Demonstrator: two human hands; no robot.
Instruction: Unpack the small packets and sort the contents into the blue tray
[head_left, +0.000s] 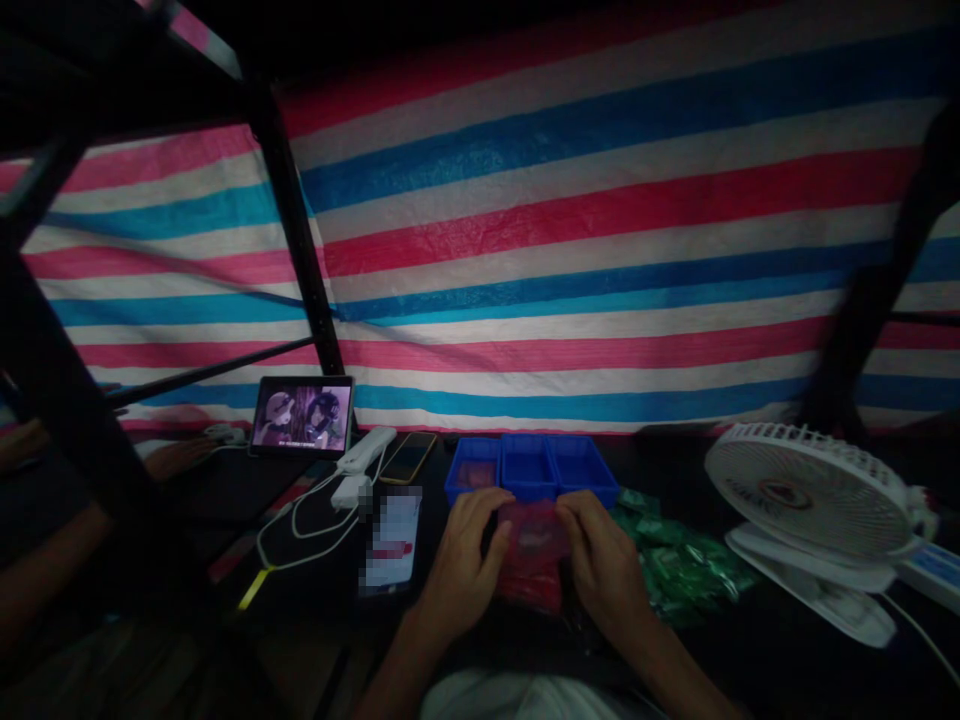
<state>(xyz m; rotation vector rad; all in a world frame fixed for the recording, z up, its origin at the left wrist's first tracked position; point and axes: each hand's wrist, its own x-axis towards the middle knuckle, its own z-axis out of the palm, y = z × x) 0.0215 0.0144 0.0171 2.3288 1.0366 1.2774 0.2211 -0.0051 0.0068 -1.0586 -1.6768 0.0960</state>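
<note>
- Holding red pouch point(534, 535) w/ both hands, front of body, just this side of blue bins; can't ID pale spot in its middle (blurry).
- Gripping pouch's L edge w/ left hand point(474, 550): fingers bent, thumb drawn in, only small gap left.
- Pinching pouch's R upper corner w/ right hand point(604, 555), thumb + fingers nearly together.
- Have more red plastic point(531, 590) directly under pouch, btwn wrists; can't tell how many pcs.
- Have 3 bins in row beyond hands: left bin point(456, 488) w/ reddish stuff inside, middle bin point(526, 490), right bin point(592, 492).
- Got crumpled green plastic point(679, 565) in heap just R of right hand, on dark tabletop point(780, 645).
- Got white fan point(810, 500) on clip base farther R, tilted back.
- Have lit phone point(391, 540) lying L of left hand, screen partly pixelated; dark-screen phone point(409, 458) behind it.
- Have white power strip point(367, 450), charger point(351, 490) + looped white cable point(322, 535) w/ yellow tag point(253, 590) L of phones.
- Showing cartoon-type pic on propped tablet point(302, 418), back L.
- Can see another person's forearm point(60, 560) far L, past black post.
- Backed by striped tarp point(562, 250), red/white/blue.
</note>
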